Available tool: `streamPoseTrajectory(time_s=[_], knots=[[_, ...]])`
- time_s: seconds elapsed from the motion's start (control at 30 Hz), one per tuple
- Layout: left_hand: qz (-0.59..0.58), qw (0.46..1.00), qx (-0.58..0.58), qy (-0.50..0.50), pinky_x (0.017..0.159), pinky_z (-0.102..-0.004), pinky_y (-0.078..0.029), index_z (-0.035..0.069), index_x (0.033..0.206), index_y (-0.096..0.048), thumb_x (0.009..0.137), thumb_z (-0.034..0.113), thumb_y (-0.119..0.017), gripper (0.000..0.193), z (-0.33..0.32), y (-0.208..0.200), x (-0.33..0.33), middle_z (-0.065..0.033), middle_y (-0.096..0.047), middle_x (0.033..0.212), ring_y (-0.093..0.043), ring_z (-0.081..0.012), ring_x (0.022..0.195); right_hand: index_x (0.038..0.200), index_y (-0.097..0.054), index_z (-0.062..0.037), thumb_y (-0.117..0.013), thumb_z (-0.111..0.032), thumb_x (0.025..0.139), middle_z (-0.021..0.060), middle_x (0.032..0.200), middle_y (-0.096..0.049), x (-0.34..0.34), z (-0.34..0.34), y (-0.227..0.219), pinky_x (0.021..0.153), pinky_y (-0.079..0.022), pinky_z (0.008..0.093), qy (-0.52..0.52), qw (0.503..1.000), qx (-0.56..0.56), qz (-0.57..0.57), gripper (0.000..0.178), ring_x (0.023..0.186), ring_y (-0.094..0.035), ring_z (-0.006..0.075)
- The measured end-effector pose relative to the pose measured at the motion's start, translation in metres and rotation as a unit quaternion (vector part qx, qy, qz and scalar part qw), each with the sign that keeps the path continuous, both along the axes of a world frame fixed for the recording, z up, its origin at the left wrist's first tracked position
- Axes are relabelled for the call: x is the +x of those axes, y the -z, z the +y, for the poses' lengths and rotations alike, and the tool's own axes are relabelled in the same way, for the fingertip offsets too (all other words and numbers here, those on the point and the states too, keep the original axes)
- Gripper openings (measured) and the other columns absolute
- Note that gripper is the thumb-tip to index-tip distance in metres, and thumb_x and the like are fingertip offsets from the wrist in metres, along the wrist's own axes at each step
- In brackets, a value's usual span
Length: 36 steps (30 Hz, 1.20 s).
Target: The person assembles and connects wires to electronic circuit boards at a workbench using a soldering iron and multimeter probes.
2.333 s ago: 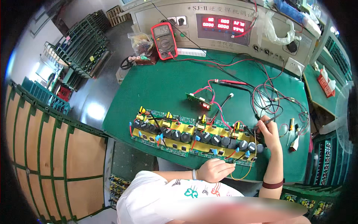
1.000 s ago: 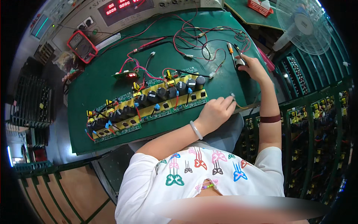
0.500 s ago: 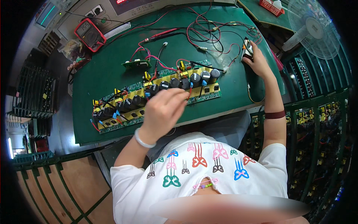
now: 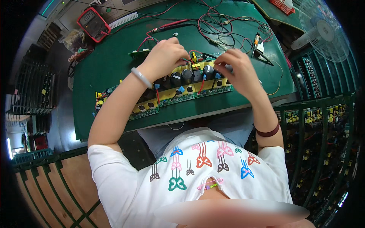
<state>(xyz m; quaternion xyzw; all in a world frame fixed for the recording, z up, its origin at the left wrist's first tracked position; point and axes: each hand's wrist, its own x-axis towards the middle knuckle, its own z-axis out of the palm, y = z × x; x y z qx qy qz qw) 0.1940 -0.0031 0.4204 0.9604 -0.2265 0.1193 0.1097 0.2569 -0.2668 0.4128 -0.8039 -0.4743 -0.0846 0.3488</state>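
A long circuit board (image 4: 169,95) with black capacitors, yellow parts and red and black wires lies along the near side of the green table. Over its middle, my left hand (image 4: 167,57) is closed, fingertips pinched near a thin wire; what they grip is too small to make out. My right hand (image 4: 237,70) curls above the board's right end, thumb and fingers together beside a black sleeved lead (image 4: 209,56). Whatever lies between those fingers is hidden. Partly behind my left hand sits a small green board (image 4: 138,54) with red and pink wires attached.
A red multimeter (image 4: 93,24) stands at the far left. Red and black cables (image 4: 216,28) coil at the back. An orange-and-white tool (image 4: 258,45) with a dark tip lies at right. Beyond are a fan (image 4: 325,30) and racks of boards (image 4: 317,140).
My right hand has let go of the orange-and-white tool and come left over the board. My left hand has moved farther back. The board has shifted slightly, and the multimeter's reading has changed.
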Motion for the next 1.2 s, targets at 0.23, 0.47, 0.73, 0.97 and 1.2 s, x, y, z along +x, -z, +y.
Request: streamPoseTrajectory(time_s=[0.23, 0.47, 0.73, 0.97, 1.2], knots=[[0.011, 0.990, 0.135, 0.034, 0.078, -0.0379, -0.052, 0.010, 0.098, -0.075, 0.077, 0.006, -0.070, 0.022, -0.004, 0.012, 0.006, -0.0058, -0.063, 0.091, -0.061, -0.0251, 0.092, 0.092, -0.070, -0.0087, -0.071, -0.011, 0.083, 0.0076, 0.085, -0.064, 0.013, -0.028, 0.017, 0.075, -0.048, 0.0413, 0.206, 0.972, -0.035, -0.103, 0.009, 0.087, -0.062, 0.0305], [-0.065, 0.985, 0.157, 0.011, 0.080, -0.0358, -0.051, 0.005, 0.111, -0.071, 0.073, 0.000, -0.067, 0.038, -0.010, 0.019, 0.003, -0.0071, -0.060, 0.093, -0.059, -0.0245, 0.095, 0.098, -0.071, -0.0082, -0.074, -0.004, 0.077, 0.0084, 0.098, -0.063, 0.036, -0.053, 0.009, 0.084, -0.050, 0.0406, 0.114, 0.981, -0.151, -0.033, 0.022, 0.098, -0.060, 0.0300], [0.011, 0.982, 0.182, 0.058, 0.081, -0.0355, -0.053, 0.007, 0.095, -0.072, 0.079, 0.006, -0.069, 0.017, -0.013, 0.008, 0.016, -0.0052, -0.064, 0.100, -0.061, -0.0235, 0.103, 0.103, -0.063, -0.0069, -0.073, -0.005, 0.081, 0.0093, 0.102, -0.061, 0.073, -0.051, 0.032, 0.087, -0.048, 0.0398, -0.020, 0.973, -0.217, -0.077, 0.025, 0.101, -0.057, 0.0297], [0.055, 0.968, 0.240, 0.050, 0.083, -0.0360, -0.053, 0.011, 0.102, -0.076, 0.080, 0.002, -0.068, 0.025, -0.016, -0.003, 0.028, -0.0052, -0.061, 0.094, -0.060, -0.0240, 0.099, 0.111, -0.055, -0.0015, -0.055, -0.010, 0.098, 0.0140, 0.101, -0.062, 0.075, -0.048, 0.022, 0.080, -0.048, 0.0369, -0.051, 0.983, -0.127, 0.122, 0.015, 0.089, -0.059, 0.0339], [0.056, 0.988, 0.139, 0.031, 0.081, -0.0381, -0.053, 0.007, 0.088, -0.070, 0.076, -0.004, -0.067, 0.016, 0.025, -0.025, 0.004, -0.0064, -0.058, 0.091, -0.060, -0.0270, 0.095, 0.117, -0.058, -0.0023, -0.056, -0.014, 0.100, 0.0132, 0.103, -0.062, 0.083, -0.048, 0.022, 0.081, -0.049, 0.0342, -0.042, 0.980, -0.101, 0.163, 0.021, 0.091, -0.062, 0.0272]])
